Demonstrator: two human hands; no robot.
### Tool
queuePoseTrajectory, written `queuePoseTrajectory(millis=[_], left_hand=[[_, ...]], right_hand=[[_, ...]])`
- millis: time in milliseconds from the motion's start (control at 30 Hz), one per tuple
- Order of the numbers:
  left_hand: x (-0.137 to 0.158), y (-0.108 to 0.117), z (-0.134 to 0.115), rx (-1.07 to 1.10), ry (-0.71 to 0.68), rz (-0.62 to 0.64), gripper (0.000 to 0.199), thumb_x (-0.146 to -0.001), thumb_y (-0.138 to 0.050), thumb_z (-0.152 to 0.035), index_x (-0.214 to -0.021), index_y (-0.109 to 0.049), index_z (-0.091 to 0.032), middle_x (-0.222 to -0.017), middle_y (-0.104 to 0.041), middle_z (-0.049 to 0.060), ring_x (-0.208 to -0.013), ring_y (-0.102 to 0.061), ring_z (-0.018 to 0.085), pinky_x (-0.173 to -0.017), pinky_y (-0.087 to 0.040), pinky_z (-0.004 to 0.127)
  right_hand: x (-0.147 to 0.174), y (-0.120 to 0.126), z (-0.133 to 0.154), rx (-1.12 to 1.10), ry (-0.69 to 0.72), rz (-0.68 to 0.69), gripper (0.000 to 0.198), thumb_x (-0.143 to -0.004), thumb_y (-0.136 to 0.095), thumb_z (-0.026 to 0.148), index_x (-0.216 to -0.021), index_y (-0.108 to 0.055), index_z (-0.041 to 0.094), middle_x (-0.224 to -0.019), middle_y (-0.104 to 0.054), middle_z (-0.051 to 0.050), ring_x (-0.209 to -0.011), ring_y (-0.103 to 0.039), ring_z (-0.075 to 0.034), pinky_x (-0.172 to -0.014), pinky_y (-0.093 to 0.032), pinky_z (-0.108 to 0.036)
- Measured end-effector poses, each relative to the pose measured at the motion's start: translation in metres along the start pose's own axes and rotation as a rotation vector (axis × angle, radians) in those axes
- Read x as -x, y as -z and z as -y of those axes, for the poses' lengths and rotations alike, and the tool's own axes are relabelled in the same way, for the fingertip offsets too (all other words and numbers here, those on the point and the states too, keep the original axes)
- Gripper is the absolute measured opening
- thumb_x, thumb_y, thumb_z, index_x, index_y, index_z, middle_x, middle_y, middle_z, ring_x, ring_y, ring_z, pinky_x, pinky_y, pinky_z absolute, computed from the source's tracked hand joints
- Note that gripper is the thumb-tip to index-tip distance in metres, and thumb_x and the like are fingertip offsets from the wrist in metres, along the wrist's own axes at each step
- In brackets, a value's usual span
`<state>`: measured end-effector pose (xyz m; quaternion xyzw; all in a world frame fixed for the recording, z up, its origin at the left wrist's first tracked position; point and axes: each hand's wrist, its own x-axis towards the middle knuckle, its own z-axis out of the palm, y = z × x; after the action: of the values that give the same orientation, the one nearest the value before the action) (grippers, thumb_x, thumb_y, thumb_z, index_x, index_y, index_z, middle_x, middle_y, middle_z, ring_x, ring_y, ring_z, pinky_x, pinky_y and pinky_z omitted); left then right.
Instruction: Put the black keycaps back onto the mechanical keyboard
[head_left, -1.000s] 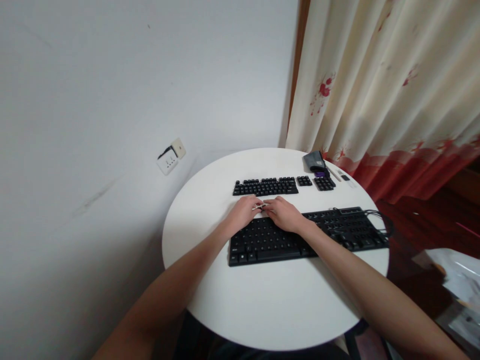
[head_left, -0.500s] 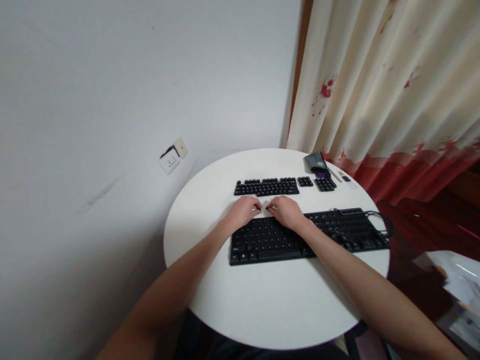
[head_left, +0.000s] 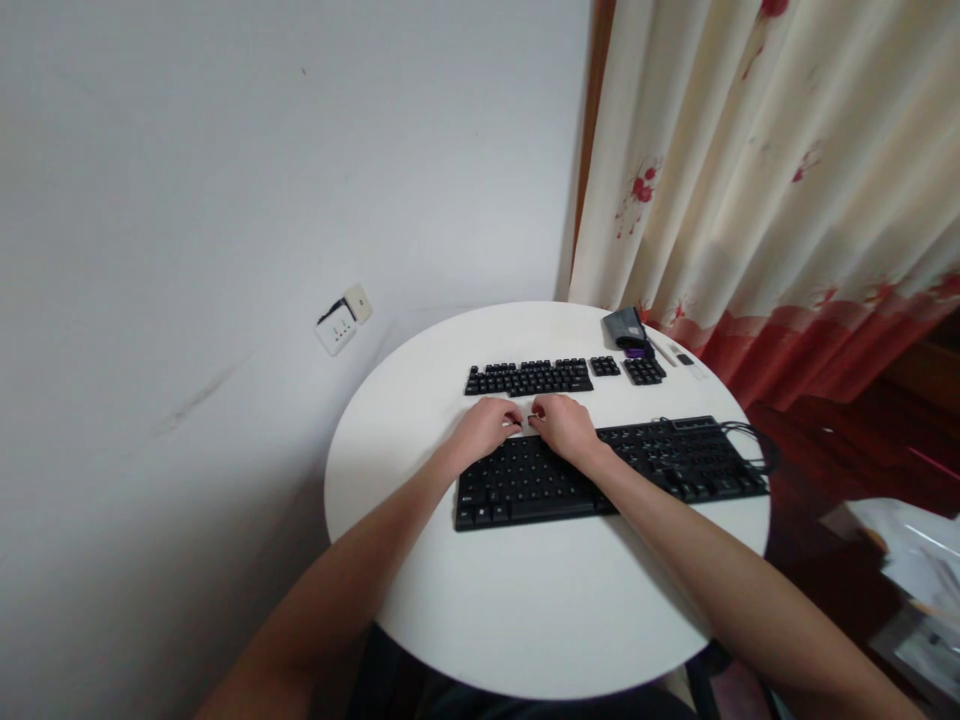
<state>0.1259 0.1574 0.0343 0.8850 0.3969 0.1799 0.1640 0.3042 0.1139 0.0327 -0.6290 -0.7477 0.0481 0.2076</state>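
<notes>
My left hand (head_left: 487, 425) is closed in a pinch, with a small black keycap at its fingertips. Just across from it, my right hand (head_left: 564, 425) also pinches a small black keycap, mostly hidden by the fingers. Both hands hover at the far edge of a black keyboard (head_left: 536, 482), which lies flat and is partly covered by my right forearm; many of its key positions look bare. Beyond my hands, loose black keycaps (head_left: 529, 378) are laid out in keyboard rows. To their right sit a smaller keycap group (head_left: 605, 366) and a number-pad block of keycaps (head_left: 644, 371).
A grey pouch (head_left: 622, 328) with something purple (head_left: 640, 352) stands at the table's back right, near a thin white stick (head_left: 661, 347). The keyboard's coiled cable (head_left: 759, 445) hangs over the right edge of the round white table (head_left: 525, 610). Wall and curtain (head_left: 690, 200) stand behind.
The view has shifted slightly, moving the table a little left in the picture. Both hands keep their pinches, with fingertips slightly nearer each other.
</notes>
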Motion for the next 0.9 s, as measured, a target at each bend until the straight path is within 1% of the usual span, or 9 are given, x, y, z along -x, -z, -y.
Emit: queuePoseTrajectory(millis=[67,167,300,433,533,633,733,900], left_hand=[[0.0,0.0,0.0,0.0,0.007,0.003,0.01,-0.08,-0.069,-0.017,-0.088,-0.075,-0.02,-0.091,-0.075,0.003,-0.089,-0.068,0.02,-0.083,-0.05,0.029],[0.0,-0.001,0.001,-0.006,0.015,-0.002,0.011,-0.08,-0.069,-0.018,-0.089,-0.075,-0.02,-0.091,-0.075,0.004,-0.089,-0.068,0.02,-0.082,-0.05,0.03],[0.0,-0.002,0.003,0.026,-0.005,-0.006,0.01,-0.08,-0.069,-0.017,-0.088,-0.075,-0.02,-0.09,-0.075,0.003,-0.087,-0.068,0.019,-0.081,-0.05,0.03],[0.0,-0.002,0.004,0.032,-0.008,-0.002,0.01,-0.08,-0.069,-0.018,-0.088,-0.074,-0.02,-0.09,-0.074,0.003,-0.087,-0.068,0.019,-0.081,-0.05,0.03],[0.001,-0.001,0.004,0.027,-0.001,0.012,0.012,-0.08,-0.069,-0.018,-0.091,-0.074,-0.021,-0.092,-0.074,0.003,-0.089,-0.068,0.02,-0.083,-0.05,0.03],[0.003,-0.001,0.005,0.022,-0.007,0.002,0.015,-0.079,-0.071,-0.018,-0.093,-0.073,-0.02,-0.093,-0.074,0.004,-0.089,-0.068,0.02,-0.081,-0.05,0.03],[0.003,0.001,0.006,0.015,0.005,-0.025,0.016,-0.078,-0.071,-0.018,-0.094,-0.072,-0.019,-0.092,-0.074,0.004,-0.087,-0.068,0.02,-0.079,-0.05,0.029],[0.001,0.009,0.002,0.003,-0.02,-0.094,0.013,-0.079,-0.071,-0.02,-0.093,-0.072,-0.019,-0.092,-0.073,0.003,-0.087,-0.066,0.019,-0.08,-0.05,0.029]], right_hand=[[0.0,0.0,0.001,-0.003,0.038,0.009,0.015,-0.087,-0.065,0.028,-0.099,-0.072,0.022,-0.098,-0.072,-0.009,-0.091,-0.066,-0.023,-0.074,-0.045,-0.028],[0.001,-0.001,0.0,0.009,0.068,0.051,0.014,-0.087,-0.064,0.027,-0.096,-0.074,0.022,-0.097,-0.073,-0.01,-0.091,-0.066,-0.023,-0.075,-0.045,-0.028],[-0.001,-0.003,-0.003,-0.059,0.058,0.05,0.017,-0.085,-0.062,0.018,-0.095,-0.075,0.02,-0.096,-0.074,-0.01,-0.091,-0.066,-0.022,-0.078,-0.045,-0.028],[-0.004,-0.003,-0.008,-0.211,0.074,0.0,0.019,-0.08,-0.064,0.011,-0.096,-0.074,0.017,-0.092,-0.074,-0.008,-0.086,-0.067,-0.019,-0.078,-0.046,-0.026],[-0.002,0.001,-0.009,-0.325,0.134,-0.067,0.02,-0.079,-0.066,0.009,-0.097,-0.072,0.016,-0.09,-0.073,-0.006,-0.081,-0.066,-0.018,-0.076,-0.047,-0.026],[0.003,0.009,-0.006,-0.418,0.204,-0.11,0.022,-0.08,-0.065,0.008,-0.1,-0.069,0.016,-0.089,-0.072,-0.005,-0.08,-0.066,-0.017,-0.077,-0.049,-0.027],[0.007,0.017,-0.003,-0.442,0.252,-0.139,0.021,-0.081,-0.065,0.009,-0.1,-0.068,0.017,-0.09,-0.071,-0.004,-0.081,-0.065,-0.016,-0.077,-0.049,-0.028],[0.008,0.024,-0.003,-0.452,0.268,-0.151,0.016,-0.082,-0.062,0.008,-0.095,-0.068,0.016,-0.091,-0.068,-0.005,-0.078,-0.064,-0.015,-0.076,-0.05,-0.028]])
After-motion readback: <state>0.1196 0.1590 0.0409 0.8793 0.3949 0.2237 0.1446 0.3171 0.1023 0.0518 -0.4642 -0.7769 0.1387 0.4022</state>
